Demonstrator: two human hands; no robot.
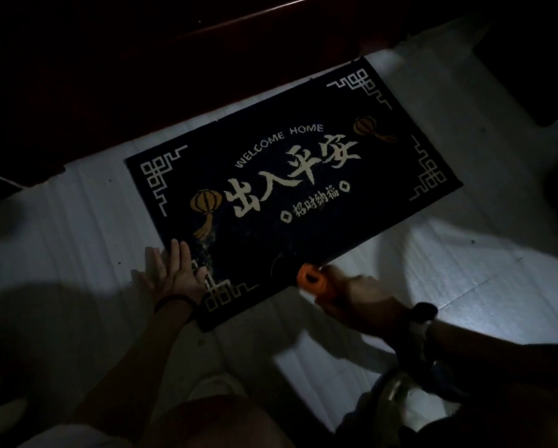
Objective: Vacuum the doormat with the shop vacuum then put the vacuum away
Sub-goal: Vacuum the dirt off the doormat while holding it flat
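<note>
**Doormat pinned flat while the nozzle works its near edge**

Handling is judged first. A dark rectangular pile doormat with cream lettering and orange lanterns lies skewed on the pale tiled floor, its far edge close to a dark red-brown door threshold. It is likely light, soft and floppy, and apt to slide or be lifted by suction on smooth tile; it is therefore best held down at a corner or edge, not gripped. A patch of pale specks is seen on the pile near the left corner.

An orange plastic vacuum nozzle with a dark mouth is set on the mat's near edge. It is probably rigid and light, best taken by the tube behind the mouth.

The left hand is laid flat, fingers straight and spread, pressing across the mat's near left corner and onto the floor, forearm extended from below. The right hand is blurred, but appears wrapped round the nozzle tube, wrist angled left; a dark wristwatch is worn. The vacuum body is not discernible in the dark.
</note>
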